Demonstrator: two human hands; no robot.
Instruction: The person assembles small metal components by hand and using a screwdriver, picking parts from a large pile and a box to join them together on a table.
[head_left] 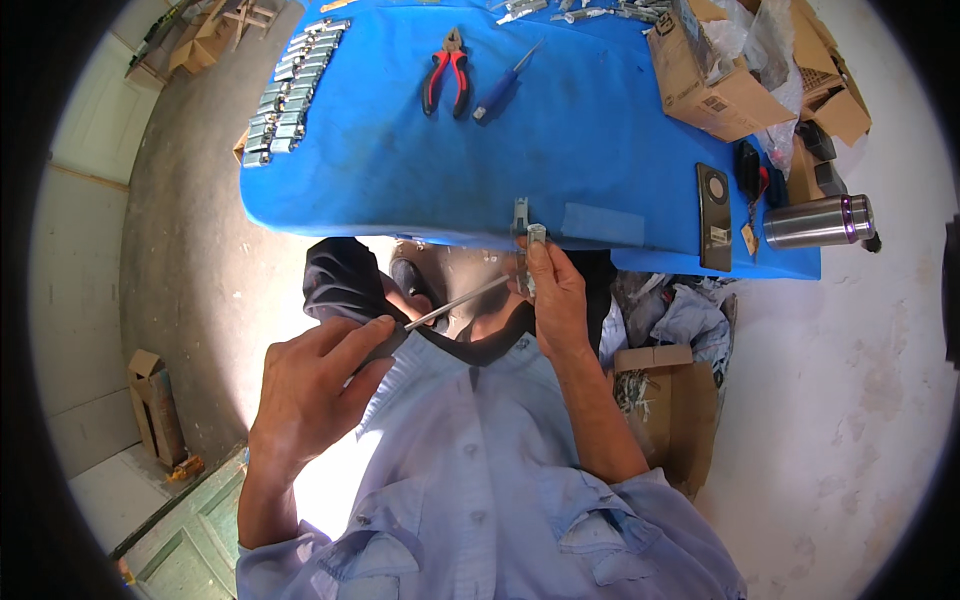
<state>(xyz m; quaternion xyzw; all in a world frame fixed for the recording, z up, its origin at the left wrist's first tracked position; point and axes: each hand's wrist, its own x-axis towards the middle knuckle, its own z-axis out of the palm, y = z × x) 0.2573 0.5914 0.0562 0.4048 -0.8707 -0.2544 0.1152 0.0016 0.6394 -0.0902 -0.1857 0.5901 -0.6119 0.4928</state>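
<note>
My left hand (315, 385) grips the handle end of a thin metal tool (460, 300), a rod that slants up to the right toward my other hand. My right hand (555, 300) pinches a small silver metal part (533, 240) just below the near edge of the blue table (400, 170). The rod's tip meets that part beside my right fingers. Both hands hover over my lap, in front of my light blue shirt.
On the blue table lie red-handled pliers (447, 78), a blue-handled screwdriver (500, 88), rows of silver metal parts (290, 85), an open cardboard box (715, 75), a black flat device (713, 215) and a steel flask (820, 220). Another cardboard box (670, 410) sits on the floor.
</note>
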